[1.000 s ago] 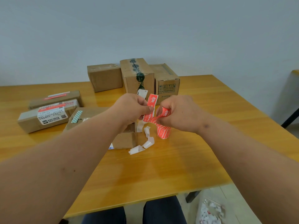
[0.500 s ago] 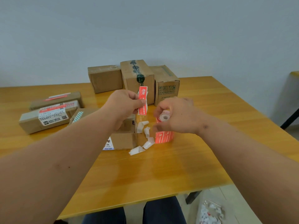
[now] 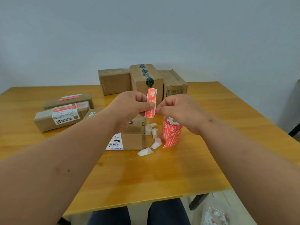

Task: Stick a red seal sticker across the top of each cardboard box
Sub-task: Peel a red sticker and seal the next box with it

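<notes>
The red rectangular paper seal sticker [image 3: 151,103] is held upright above the yellow wooden table [image 3: 162,172], long axis vertical, pinched at mid-length by the left hand [image 3: 129,108]. The right hand [image 3: 178,111] pinches its right edge, fingertips closed on what appears to be the white backing. Directly below the left hand lies the brown cardboard box [image 3: 133,137], nearer that hand; application there requires turning the sticker flat. Half a second ago the right hand rested on the red sticker roll [image 3: 172,133], now released and standing upright beside the box.
</notes>
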Available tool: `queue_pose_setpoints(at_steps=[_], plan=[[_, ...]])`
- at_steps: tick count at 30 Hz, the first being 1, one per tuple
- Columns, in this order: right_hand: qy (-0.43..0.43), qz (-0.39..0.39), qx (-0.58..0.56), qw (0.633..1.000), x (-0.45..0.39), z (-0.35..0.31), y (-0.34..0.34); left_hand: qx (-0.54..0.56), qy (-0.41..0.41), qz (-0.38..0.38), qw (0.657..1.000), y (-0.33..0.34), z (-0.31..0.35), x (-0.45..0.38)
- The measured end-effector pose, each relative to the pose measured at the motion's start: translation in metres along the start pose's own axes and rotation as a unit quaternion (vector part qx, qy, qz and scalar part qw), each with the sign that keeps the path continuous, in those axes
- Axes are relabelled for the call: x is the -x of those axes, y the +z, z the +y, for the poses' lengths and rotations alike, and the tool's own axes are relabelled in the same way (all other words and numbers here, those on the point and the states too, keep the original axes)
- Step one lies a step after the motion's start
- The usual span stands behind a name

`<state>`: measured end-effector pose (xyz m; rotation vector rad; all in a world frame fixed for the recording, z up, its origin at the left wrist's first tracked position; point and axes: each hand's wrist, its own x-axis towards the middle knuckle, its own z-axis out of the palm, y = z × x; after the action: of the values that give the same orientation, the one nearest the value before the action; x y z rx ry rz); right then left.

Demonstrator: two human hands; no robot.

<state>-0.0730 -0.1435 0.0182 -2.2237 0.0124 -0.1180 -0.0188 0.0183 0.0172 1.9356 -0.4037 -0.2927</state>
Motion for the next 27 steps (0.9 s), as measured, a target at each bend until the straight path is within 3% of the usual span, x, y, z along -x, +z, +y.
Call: queue_pose_setpoints(at_steps=[12,19,27], plan=[[0.003,0.006,-0.096,0.995,-0.009,-0.016,0.022,-0.031,0.009,0.078,0.996,-0.025,-0.010,0.012],[0.005,0.012,-0.098,0.995,-0.016,-0.024,0.035,-0.039,0.018,0.010,0.999,-0.042,-0.012,0.018],[0.002,0.003,-0.058,0.998,-0.021,-0.030,0.044,-0.050,-0.006,0.012,0.999,-0.055,-0.016,0.013]])
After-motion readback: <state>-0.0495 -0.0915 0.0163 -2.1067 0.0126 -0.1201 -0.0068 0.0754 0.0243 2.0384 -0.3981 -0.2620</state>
